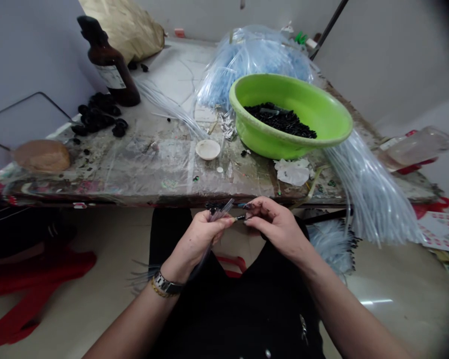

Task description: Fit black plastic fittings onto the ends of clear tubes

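Note:
My left hand is closed around a bunch of thin clear plastic tubes, whose other ends trail below my wrist. Some of the tubes carry small black tips. Thumb and finger of my right hand pinch a small black piece at the end of one tube, just right of my left thumb. Both hands are above my lap, in front of the table edge. A green basin with many small black pieces inside stands on the table beyond them.
A small white dish sits near the table's front. Large bundles of clear tubing lie behind the basin and hang off the right edge. A brown bottle, black lumps and a brown block are at left. A clear bottle leans at right.

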